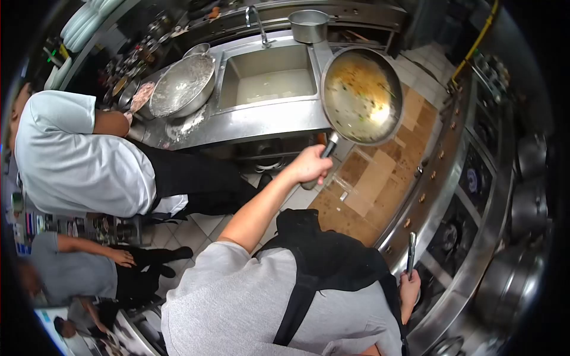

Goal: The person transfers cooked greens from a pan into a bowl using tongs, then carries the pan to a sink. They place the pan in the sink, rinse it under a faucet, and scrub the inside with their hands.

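My left hand (310, 165) is wrapped round the dark handle of a frying pan (356, 98), whose inside shows orange-brown residue and green bits. The pan is in the air beside the right edge of the sink (267, 83), which has shallow cloudy water in it. Down at the right, my right hand (409, 288) is closed round metal tongs (411, 252) that point upward near the stove's front edge. What lies below that hand is partly hidden.
A co-worker in a white shirt (89, 157) stands at the left by a floured metal bowl (183, 86). Other people are behind at the lower left. A stove (460, 196) runs along the right. Cardboard (371, 172) covers the floor. A pot (309, 26) stands behind the sink.
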Tool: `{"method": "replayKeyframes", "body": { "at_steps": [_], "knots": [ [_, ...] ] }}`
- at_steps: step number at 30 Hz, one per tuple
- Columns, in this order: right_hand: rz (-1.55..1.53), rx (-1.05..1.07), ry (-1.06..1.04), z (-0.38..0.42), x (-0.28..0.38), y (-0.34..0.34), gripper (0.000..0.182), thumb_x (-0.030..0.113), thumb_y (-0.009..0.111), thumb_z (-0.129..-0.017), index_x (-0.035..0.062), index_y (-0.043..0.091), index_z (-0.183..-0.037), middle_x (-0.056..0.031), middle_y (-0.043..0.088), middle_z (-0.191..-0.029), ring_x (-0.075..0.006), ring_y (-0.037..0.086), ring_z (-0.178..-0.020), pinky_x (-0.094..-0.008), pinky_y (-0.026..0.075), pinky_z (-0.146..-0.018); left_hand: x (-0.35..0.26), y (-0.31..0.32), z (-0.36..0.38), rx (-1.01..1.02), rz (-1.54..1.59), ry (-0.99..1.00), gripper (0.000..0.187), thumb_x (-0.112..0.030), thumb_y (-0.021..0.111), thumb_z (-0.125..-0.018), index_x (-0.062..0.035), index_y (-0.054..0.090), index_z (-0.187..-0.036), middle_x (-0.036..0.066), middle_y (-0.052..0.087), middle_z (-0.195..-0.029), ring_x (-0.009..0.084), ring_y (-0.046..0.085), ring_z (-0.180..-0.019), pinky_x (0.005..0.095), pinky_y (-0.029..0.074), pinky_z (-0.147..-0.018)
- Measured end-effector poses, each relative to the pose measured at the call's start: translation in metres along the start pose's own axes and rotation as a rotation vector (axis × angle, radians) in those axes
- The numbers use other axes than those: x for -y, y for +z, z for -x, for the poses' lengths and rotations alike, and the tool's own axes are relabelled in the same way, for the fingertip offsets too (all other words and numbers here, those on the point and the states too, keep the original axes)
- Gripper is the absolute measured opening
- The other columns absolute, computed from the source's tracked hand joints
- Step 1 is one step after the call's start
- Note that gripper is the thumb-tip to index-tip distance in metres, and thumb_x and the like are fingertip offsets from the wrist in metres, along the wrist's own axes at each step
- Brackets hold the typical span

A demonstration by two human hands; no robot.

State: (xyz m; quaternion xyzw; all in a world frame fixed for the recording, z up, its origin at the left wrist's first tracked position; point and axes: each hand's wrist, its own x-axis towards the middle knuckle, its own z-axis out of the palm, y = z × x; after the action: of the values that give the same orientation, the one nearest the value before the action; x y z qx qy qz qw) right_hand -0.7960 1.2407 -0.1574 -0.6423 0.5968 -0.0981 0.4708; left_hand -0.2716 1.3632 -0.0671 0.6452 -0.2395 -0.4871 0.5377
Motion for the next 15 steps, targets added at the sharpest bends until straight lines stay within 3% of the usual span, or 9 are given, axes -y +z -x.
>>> {"method": "replayKeyframes", "body": {
  "at_steps": [4, 8, 9, 10, 13, 15],
  "knots": [
    [-0.061, 0.063, -0.085, -0.071, 0.039, -0.016, 0.009, 0.010, 0.062, -0.090, 0.0051, 0.057, -0.084, 0.0052, 0.046, -0.063, -0.0051, 0.040, -0.055, -0.0253, 0.031, -0.050, -0.039, -0.057, -0.014, -0.359, -0.210, -0.055, 0.021, -0.012, 0.059, -0.086, 0.0033, 0.051, -0.099, 0.006, 0.055, -0.066, 0.0162, 0.058, -0.046, 0.0312, 0.049, -0.042],
    [-0.048, 0.108, -0.110, -0.141, 0.080, -0.013, 0.008, 0.010, 0.063, -0.090, 0.0049, 0.057, -0.088, 0.0060, 0.047, -0.064, -0.0042, 0.041, -0.056, -0.0233, 0.031, -0.051, -0.050, -0.128, -0.031, -0.682, -0.540, -0.185, 0.031, -0.018, 0.055, -0.086, 0.0097, 0.058, -0.099, 0.016, 0.065, -0.069, 0.0256, 0.068, -0.052, 0.0398, 0.055, -0.053],
    [-0.046, 0.119, -0.116, -0.159, 0.089, -0.010, 0.008, 0.010, 0.063, -0.090, 0.0049, 0.057, -0.088, 0.0060, 0.047, -0.064, -0.0042, 0.041, -0.056, -0.0233, 0.031, -0.051, -0.051, -0.149, -0.039, -0.711, -0.549, -0.215, 0.032, -0.018, 0.055, -0.086, 0.0110, 0.058, -0.099, 0.017, 0.066, -0.069, 0.0260, 0.068, -0.053, 0.0407, 0.055, -0.053],
    [-0.053, 0.131, -0.130, -0.177, 0.099, -0.007, 0.008, 0.010, 0.063, -0.090, 0.0053, 0.057, -0.087, 0.0063, 0.047, -0.064, -0.0037, 0.041, -0.056, -0.0230, 0.031, -0.050, -0.058, -0.167, -0.046, -0.723, -0.549, -0.254, 0.029, -0.015, 0.056, -0.087, 0.0109, 0.053, -0.101, 0.013, 0.059, -0.069, 0.0227, 0.062, -0.046, 0.0367, 0.051, -0.042],
    [-0.064, 0.167, -0.158, -0.227, 0.126, 0.008, 0.009, 0.011, 0.063, -0.090, 0.0060, 0.057, -0.087, 0.0069, 0.047, -0.065, -0.0028, 0.040, -0.055, -0.0224, 0.030, -0.049, -0.073, -0.208, -0.076, -0.791, -0.597, -0.472, 0.027, -0.016, 0.053, -0.088, 0.0096, 0.059, -0.083, 0.016, 0.063, -0.069, 0.0270, 0.065, -0.051, 0.0394, 0.050, -0.046],
    [-0.089, 0.199, -0.174, -0.260, 0.147, 0.013, 0.008, 0.011, 0.063, -0.090, 0.0065, 0.057, -0.088, 0.0063, 0.049, -0.066, -0.0029, 0.041, -0.055, -0.0224, 0.030, -0.048, -0.075, -0.230, -0.101, -0.797, -0.667, -0.560, 0.027, -0.016, 0.053, -0.087, 0.0078, 0.061, -0.079, 0.015, 0.064, -0.068, 0.0269, 0.066, -0.053, 0.0398, 0.050, -0.047]
  ]
}}
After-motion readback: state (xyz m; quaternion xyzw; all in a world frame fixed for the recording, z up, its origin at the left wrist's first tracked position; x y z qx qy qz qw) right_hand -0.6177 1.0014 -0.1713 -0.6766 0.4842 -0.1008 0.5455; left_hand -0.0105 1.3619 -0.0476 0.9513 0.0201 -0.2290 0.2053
